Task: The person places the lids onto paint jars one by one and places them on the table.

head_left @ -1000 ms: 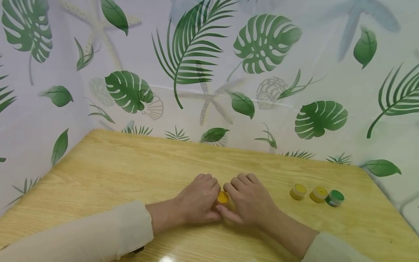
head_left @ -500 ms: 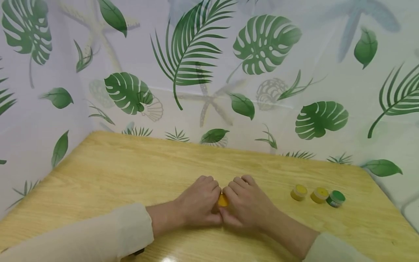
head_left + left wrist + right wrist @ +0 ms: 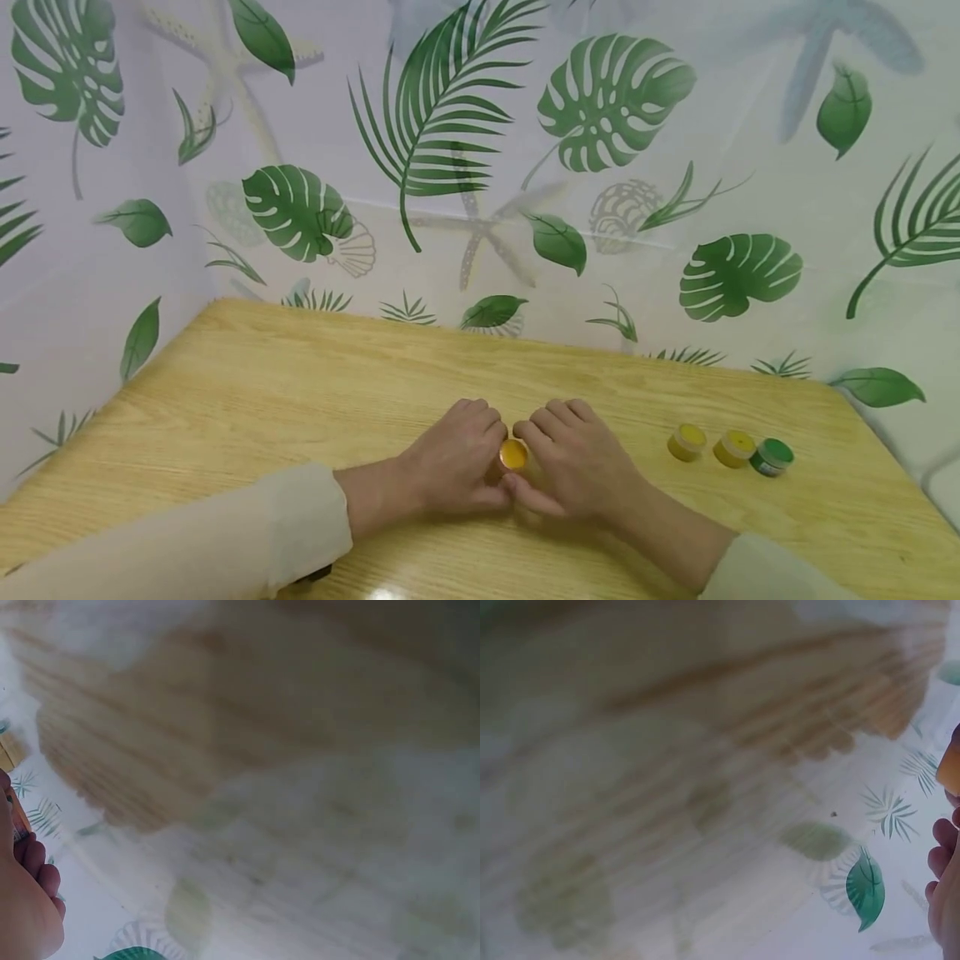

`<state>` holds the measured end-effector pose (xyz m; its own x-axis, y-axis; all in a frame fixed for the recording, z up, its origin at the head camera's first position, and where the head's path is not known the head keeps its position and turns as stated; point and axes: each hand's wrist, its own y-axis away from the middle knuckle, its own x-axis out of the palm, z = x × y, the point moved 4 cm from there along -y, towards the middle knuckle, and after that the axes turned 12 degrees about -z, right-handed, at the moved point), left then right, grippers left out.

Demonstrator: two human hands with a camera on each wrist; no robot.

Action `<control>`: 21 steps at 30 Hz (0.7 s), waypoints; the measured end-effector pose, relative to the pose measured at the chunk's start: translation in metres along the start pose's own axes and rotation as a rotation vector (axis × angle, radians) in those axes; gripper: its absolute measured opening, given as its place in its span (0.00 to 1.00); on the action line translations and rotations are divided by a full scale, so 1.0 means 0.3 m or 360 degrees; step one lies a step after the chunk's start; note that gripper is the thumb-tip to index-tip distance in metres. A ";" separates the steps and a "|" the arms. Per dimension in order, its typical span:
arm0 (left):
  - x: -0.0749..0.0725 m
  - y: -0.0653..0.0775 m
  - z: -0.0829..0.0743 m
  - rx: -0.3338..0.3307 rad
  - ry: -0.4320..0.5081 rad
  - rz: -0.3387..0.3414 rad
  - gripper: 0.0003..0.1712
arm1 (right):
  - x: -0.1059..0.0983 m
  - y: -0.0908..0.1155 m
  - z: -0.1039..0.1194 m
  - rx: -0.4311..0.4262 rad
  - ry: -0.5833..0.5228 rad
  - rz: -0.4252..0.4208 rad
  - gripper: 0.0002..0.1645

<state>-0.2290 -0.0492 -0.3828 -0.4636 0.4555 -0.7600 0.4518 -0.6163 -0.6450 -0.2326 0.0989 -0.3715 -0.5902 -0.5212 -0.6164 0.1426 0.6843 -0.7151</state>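
Note:
A small paint jar (image 3: 513, 456) with an orange-yellow top sits between both hands, near the front middle of the table in the head view. My left hand (image 3: 459, 457) grips its left side with curled fingers. My right hand (image 3: 573, 458) holds it from the right, thumb at its near edge and forefinger at its far right. The thumbs meet just in front of the jar. In the left wrist view, the jar's printed side (image 3: 19, 817) shows past the left hand (image 3: 30, 892). The right wrist view catches its orange side (image 3: 949, 771) above the right fingers (image 3: 941, 847).
To the right stand two yellow paint jars, one nearer (image 3: 687, 442) and one farther right (image 3: 734, 448), with a green jar (image 3: 772, 457) beside the latter. The wood-grain table (image 3: 337, 367) meets a leaf-printed cloth (image 3: 480, 267) behind and at the sides.
Half a second ago the hands were closer together and the jar's top looked tilted and partly covered. Now the right hand has drawn slightly right and the round top faces up in view.

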 end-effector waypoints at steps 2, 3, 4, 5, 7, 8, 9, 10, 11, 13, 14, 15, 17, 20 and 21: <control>0.000 0.000 0.003 0.0005 -0.0020 -0.0024 0.19 | 0.001 -0.004 0.005 -0.0029 0.0001 0.0003 0.30; 0.002 0.000 0.004 0.0012 -0.0027 -0.0031 0.19 | 0.002 -0.005 0.008 -0.0043 0.0004 0.0000 0.28; 0.004 0.000 0.005 0.0016 -0.0027 -0.0034 0.19 | 0.002 -0.007 0.011 -0.0050 0.0004 -0.0001 0.26; 0.006 0.000 0.005 0.0019 -0.0028 -0.0031 0.19 | 0.001 -0.008 0.013 -0.0053 0.0005 -0.0005 0.25; 0.011 -0.001 0.004 0.0028 -0.0029 -0.0017 0.20 | -0.001 -0.011 0.016 -0.0051 0.0014 -0.0022 0.25; 0.013 -0.002 0.003 0.0032 -0.0029 -0.0008 0.21 | -0.002 -0.011 0.017 -0.0052 0.0021 -0.0036 0.26; 0.014 -0.002 0.002 0.0036 -0.0026 -0.0001 0.21 | -0.003 -0.012 0.018 -0.0053 0.0028 -0.0051 0.27; 0.014 -0.003 0.000 0.0044 -0.0029 0.0004 0.21 | -0.004 -0.012 0.019 -0.0053 0.0035 -0.0064 0.28; 0.015 -0.004 -0.002 0.0051 -0.0032 0.0010 0.21 | -0.004 -0.012 0.020 -0.0053 0.0044 -0.0073 0.28; 0.015 -0.004 -0.005 0.0068 -0.0043 0.0016 0.22 | -0.004 -0.011 0.021 -0.0039 0.0052 -0.0076 0.30; 0.014 -0.004 -0.007 0.0074 -0.0048 0.0017 0.22 | -0.004 -0.011 0.022 -0.0032 0.0059 -0.0075 0.31; 0.013 -0.004 -0.009 0.0082 -0.0054 0.0014 0.22 | -0.004 -0.010 0.021 -0.0028 0.0068 -0.0076 0.33; 0.013 -0.003 -0.011 0.0091 -0.0063 0.0013 0.23 | -0.004 -0.008 0.020 -0.0005 0.0090 -0.0058 0.35; 0.014 -0.003 -0.012 0.0070 -0.0060 0.0020 0.22 | -0.004 -0.005 0.016 0.0021 0.0121 -0.0030 0.37; 0.014 -0.003 -0.011 0.0061 -0.0064 0.0027 0.22 | -0.004 -0.004 0.015 0.0022 0.0124 -0.0018 0.37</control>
<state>-0.2287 -0.0446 -0.3858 -0.4869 0.4189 -0.7664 0.4305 -0.6485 -0.6279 -0.2284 0.0963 -0.3716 -0.6516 -0.4873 -0.5814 0.1462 0.6714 -0.7266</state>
